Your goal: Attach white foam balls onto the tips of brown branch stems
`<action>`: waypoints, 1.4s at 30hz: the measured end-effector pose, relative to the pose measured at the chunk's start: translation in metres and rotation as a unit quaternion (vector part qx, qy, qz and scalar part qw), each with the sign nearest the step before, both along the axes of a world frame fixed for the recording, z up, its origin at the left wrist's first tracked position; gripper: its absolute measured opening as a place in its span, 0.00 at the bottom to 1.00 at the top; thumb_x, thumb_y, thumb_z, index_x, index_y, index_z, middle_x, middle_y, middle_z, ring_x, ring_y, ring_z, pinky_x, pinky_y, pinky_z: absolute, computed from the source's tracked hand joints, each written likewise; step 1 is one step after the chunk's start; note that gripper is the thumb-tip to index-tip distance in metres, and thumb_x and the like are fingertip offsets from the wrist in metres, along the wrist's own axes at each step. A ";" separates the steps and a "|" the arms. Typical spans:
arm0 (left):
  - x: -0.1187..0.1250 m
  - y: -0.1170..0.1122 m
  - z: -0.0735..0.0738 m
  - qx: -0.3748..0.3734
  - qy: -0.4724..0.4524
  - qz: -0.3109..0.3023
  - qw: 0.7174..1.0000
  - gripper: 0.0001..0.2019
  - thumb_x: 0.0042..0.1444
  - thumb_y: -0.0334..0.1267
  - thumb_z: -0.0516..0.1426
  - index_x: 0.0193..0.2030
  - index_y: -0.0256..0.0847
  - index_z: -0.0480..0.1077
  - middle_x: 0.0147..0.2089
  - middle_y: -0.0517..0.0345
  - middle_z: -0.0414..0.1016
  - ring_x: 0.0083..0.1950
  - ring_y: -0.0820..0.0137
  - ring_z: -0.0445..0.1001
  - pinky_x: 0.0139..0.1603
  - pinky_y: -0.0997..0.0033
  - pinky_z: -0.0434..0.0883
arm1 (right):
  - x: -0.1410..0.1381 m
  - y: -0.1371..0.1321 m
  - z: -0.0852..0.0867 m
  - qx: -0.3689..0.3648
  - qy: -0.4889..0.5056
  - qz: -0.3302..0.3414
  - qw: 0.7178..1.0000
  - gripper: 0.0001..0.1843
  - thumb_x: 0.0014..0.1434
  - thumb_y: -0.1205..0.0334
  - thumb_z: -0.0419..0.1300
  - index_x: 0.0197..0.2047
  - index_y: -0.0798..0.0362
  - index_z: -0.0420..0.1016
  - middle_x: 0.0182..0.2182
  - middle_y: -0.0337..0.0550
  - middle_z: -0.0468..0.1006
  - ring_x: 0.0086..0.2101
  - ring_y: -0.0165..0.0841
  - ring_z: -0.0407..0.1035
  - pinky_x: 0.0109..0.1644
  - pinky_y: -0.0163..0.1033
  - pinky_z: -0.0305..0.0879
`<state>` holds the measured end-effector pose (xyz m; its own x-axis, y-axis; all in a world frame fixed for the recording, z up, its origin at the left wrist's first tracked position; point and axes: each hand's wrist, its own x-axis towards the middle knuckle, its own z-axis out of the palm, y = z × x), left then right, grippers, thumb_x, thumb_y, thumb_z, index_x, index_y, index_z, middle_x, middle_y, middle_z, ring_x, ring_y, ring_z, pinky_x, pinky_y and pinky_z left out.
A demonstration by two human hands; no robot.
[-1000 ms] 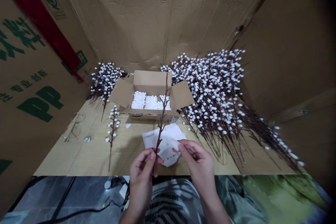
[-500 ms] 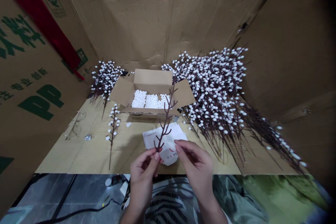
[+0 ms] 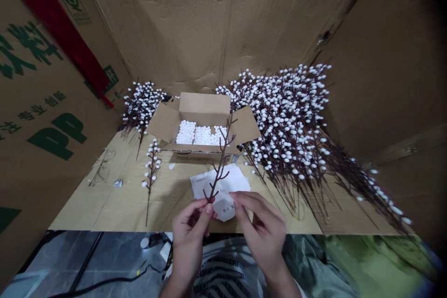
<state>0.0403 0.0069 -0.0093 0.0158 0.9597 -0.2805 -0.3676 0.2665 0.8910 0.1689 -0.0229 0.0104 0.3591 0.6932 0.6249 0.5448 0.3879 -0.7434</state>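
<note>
In my left hand (image 3: 192,223) a bare brown artificial twig (image 3: 220,167) is pinched by its lower end between thumb and fingers. It tilts up and away, its short side stubs carrying no berries, and its tip overlaps the open box. My right hand (image 3: 260,221) is closed in a pinch just right of the twig, apart from it, over white paper (image 3: 240,179). Whatever sits between those fingertips is too small to make out. Behind stands an open cardboard box (image 3: 204,102) with white foam balls (image 3: 202,135) in it.
One twig with white berries (image 3: 151,167) lies to the left. A large pile of berried stems (image 3: 282,121) fills the right, and a smaller bunch (image 3: 141,102) is back left. Glasses (image 3: 101,167) lie near the left cardboard wall (image 3: 52,93). Cardboard also encloses the back and right.
My right hand has dipped slightly and shifted a little to the right, still pinched. My left hand keeps the twig in nearly the same place.
</note>
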 end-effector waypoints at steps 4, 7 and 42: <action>0.000 0.000 -0.001 0.000 0.002 0.002 1.000 0.15 0.39 0.44 0.70 0.30 0.36 0.79 0.22 0.56 0.78 0.21 0.77 0.67 0.17 0.83 0.62 | 0.005 0.001 0.001 0.023 0.012 -0.040 0.999 0.17 0.54 0.77 0.59 0.41 0.46 0.78 0.33 0.41 0.82 0.33 0.34 0.77 0.36 0.37 0.74; 0.000 -0.001 0.000 0.000 0.014 0.004 1.000 0.15 0.38 0.45 0.70 0.30 0.35 0.79 0.21 0.56 0.77 0.19 0.78 0.66 0.16 0.83 0.61 | 0.011 0.005 0.002 0.047 0.004 -0.065 0.997 0.16 0.54 0.77 0.60 0.40 0.46 0.78 0.32 0.41 0.83 0.33 0.36 0.77 0.37 0.39 0.75; -0.002 0.000 0.008 0.025 0.065 0.002 0.998 0.16 0.36 0.48 0.70 0.25 0.38 0.79 0.19 0.57 0.77 0.20 0.76 0.68 0.17 0.83 0.61 | 0.021 0.035 0.031 0.109 -0.049 -0.075 0.990 0.14 0.54 0.78 0.60 0.36 0.49 0.79 0.30 0.39 0.82 0.29 0.33 0.76 0.32 0.36 0.74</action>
<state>0.0382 0.0074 -0.0010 -0.0218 0.9728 -0.2308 -0.2497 0.2182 0.9434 0.1898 0.0121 0.0417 0.3775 0.4816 0.7909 0.6740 0.4429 -0.5913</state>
